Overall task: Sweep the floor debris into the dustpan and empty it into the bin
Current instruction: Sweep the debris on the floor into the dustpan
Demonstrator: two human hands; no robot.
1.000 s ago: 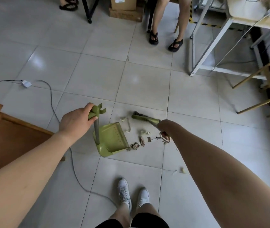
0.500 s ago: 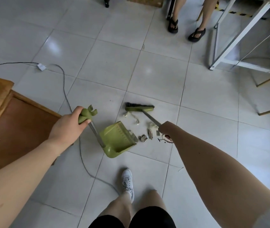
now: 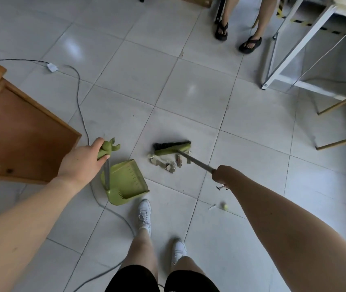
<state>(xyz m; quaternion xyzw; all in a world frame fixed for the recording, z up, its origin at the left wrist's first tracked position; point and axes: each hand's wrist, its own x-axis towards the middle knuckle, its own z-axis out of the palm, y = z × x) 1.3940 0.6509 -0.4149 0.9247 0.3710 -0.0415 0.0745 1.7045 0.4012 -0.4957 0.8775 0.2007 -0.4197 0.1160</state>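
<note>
Debris (image 3: pixel 166 164), a small heap of paper bits and short sticks, lies on the tile near the middle of the view. It touches the broom (image 3: pixel 172 147), whose head sits on the floor at the heap's 12 o'clock. The dustpan (image 3: pixel 129 180) stands at the heap's 8 o'clock, near it but apart, with nothing visible inside. Its open lip seems to face about 1 o'clock, toward the heap. The left hand (image 3: pixel 83 163) is wrapped around the knob on top of the pan's upright handle. The right hand (image 3: pixel 222 174) is clenched on the broom shaft at the heap's 3 o'clock. The hands are well apart, one on each tool.

With the head at 12 o'clock, a straight pull would likely drag the heap toward 6 o'clock and past the lip, so the stroke should angle toward 8. A quick flick could scatter the light bits. If the left hand tips the handle, the lip may lift and let bits slide beneath it. A cable (image 3: pixel 79 95) runs just beside the pan at its 9 o'clock and could snag it. Two scraps (image 3: pixel 224 206) at the heap's 4 o'clock, well apart from it, risk being missed. A shoe (image 3: pixel 144 209) just beside the pan at its 5 o'clock may get in the way.
</note>
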